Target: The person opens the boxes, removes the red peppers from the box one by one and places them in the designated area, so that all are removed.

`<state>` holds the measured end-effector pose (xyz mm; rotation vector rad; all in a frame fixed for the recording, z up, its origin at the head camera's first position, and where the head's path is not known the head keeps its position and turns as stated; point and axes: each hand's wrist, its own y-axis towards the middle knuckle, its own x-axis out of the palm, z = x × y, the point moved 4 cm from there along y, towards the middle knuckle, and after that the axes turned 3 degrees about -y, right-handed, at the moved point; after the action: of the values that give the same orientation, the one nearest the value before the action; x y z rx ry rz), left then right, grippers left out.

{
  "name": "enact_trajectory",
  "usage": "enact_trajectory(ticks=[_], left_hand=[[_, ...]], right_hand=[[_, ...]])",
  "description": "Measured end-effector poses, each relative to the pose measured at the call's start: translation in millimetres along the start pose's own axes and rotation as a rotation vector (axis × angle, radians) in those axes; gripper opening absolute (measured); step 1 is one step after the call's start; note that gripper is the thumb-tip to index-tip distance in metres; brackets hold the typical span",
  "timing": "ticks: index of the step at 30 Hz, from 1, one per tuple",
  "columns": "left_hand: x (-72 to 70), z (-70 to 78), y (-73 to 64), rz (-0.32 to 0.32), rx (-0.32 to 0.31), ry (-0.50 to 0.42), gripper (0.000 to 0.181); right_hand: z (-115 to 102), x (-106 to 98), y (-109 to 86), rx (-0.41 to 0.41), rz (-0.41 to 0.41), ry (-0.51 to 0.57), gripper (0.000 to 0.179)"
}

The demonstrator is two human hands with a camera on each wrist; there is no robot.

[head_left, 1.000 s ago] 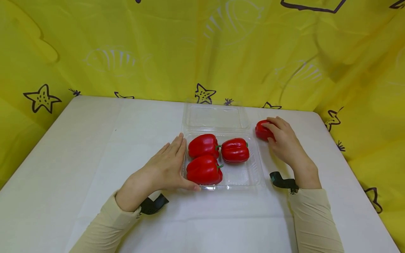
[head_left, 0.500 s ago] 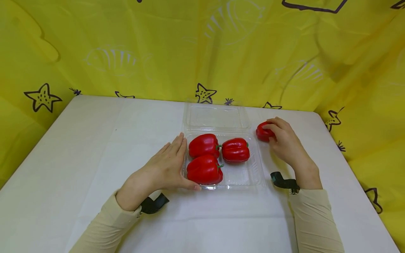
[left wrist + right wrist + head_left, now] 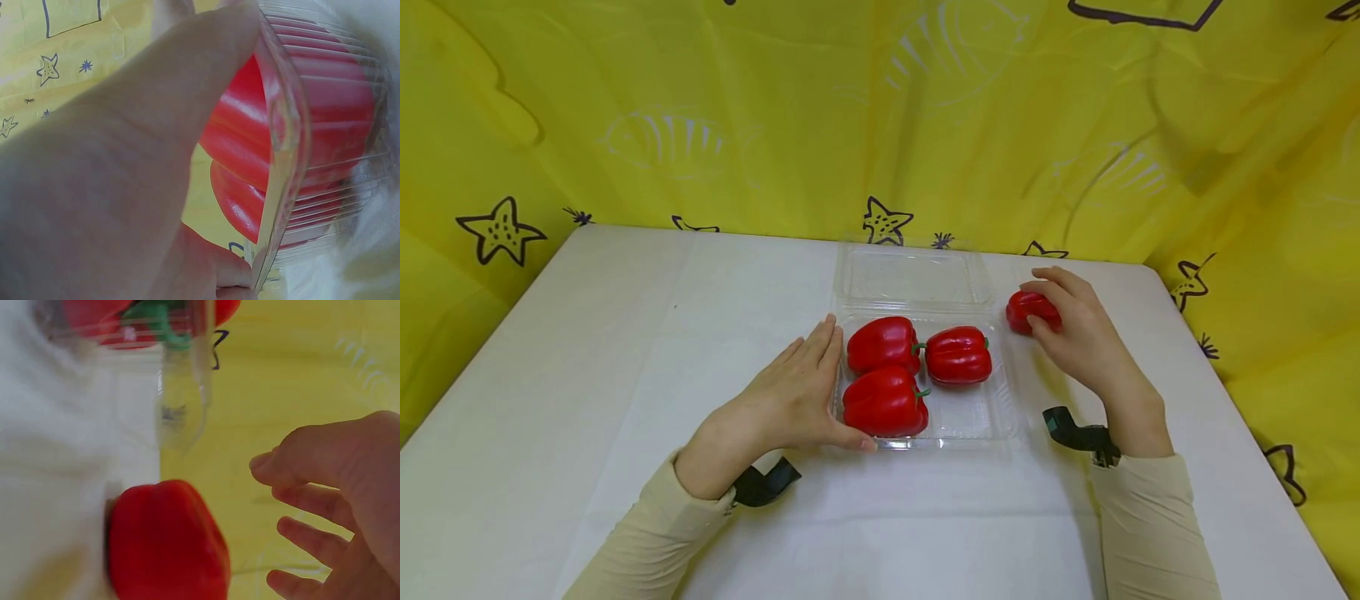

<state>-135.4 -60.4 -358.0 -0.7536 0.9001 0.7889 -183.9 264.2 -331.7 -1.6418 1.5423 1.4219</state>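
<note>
My left hand (image 3: 786, 404) rests against the left side of the clear plastic container (image 3: 970, 425), fingers straight along that side and thumb at its front edge. Inside are three red bell peppers: one at back left (image 3: 882, 346), one at front left (image 3: 883, 404) and one on the right (image 3: 958, 356). Another red bell pepper (image 3: 165, 540) lies on the table right of the container. Over it hovers my right hand (image 3: 1078, 329); the right wrist view shows its fingers spread and apart from the pepper. The left wrist view shows the left thumb (image 3: 212, 50) at the container's rim.
The container's lid (image 3: 913, 275) lies folded back behind its base. A white cloth covers the table (image 3: 587, 375). A yellow patterned curtain (image 3: 775, 100) hangs behind and at both sides.
My right hand has lifted its fingers off the loose bell pepper and opened above it, leaving more of the pepper showing. The left hand and the container have stayed put.
</note>
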Motion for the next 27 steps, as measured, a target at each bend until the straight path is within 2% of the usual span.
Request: enact_trajectory(ticks=[7,15,27], left_hand=[[0.5,-0.4,0.4,0.0,0.004,0.001,0.133],[1.0,0.0,0.8,-0.003,0.009,-0.006,0.134],[1.1,0.1,0.7,0.002,0.013,-0.01,0.133]], right_hand=[[-24,-11,-3.1,-0.018,0.003,0.02,0.041],[-57,-17,-8.8,-0.13,-0.001,0.016,0.044],[-80,0,-11.6,-0.188,-0.145,0.017,0.049]])
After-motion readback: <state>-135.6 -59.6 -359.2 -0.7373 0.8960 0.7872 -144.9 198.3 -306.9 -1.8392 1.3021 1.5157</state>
